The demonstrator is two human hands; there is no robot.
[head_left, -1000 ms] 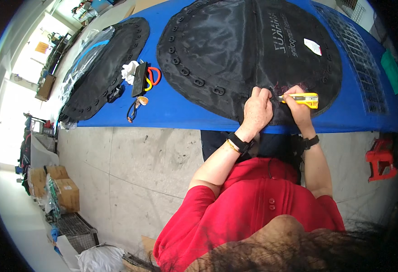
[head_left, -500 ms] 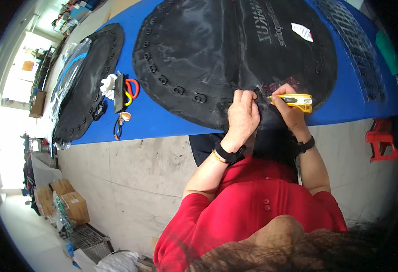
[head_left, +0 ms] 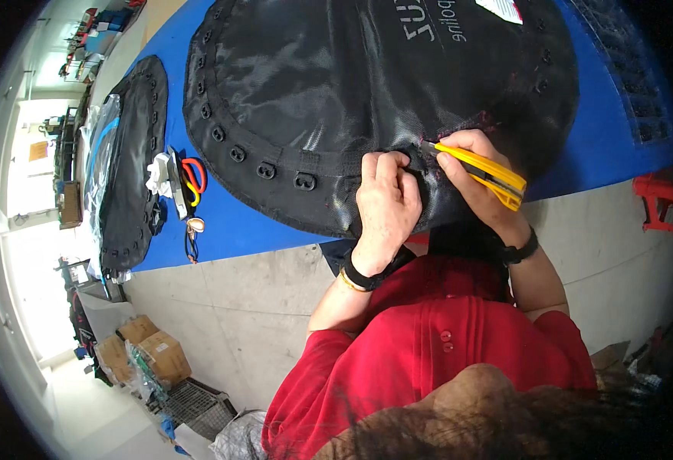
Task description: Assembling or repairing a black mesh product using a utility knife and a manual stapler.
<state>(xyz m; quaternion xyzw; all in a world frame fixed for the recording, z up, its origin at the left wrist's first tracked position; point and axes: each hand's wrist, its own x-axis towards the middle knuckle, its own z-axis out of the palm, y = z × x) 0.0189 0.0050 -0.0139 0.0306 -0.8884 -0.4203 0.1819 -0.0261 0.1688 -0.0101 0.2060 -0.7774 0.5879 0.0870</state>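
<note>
A large round black mat [head_left: 290,92] of woven fabric lies on a blue table, with black plastic loops [head_left: 266,170] along its rim. My left hand [head_left: 386,203] is closed on the mat's fabric near its front edge, fingers curled down. Just to the right, my right hand [head_left: 478,176] grips a yellow utility knife [head_left: 501,182]. Its dark front end points up and left at the fabric beside my left fingers. Whether the blade touches the threads there cannot be made out. Reddish-pink marks [head_left: 480,121] show on the mat beyond the knife.
On the blue tabletop [head_left: 210,230], left of the mat, lie red-and-yellow-handled scissors [head_left: 193,182], crumpled white paper [head_left: 159,175] and a small corded item [head_left: 192,238]. Another black mat [head_left: 132,146] with clear plastic lies farther left. A red stool [head_left: 653,201] stands at right.
The view has shifted, so the mat sits higher and farther left. The knife has turned in my right hand, and its handle now slants down to the right. My left hand keeps its grip.
</note>
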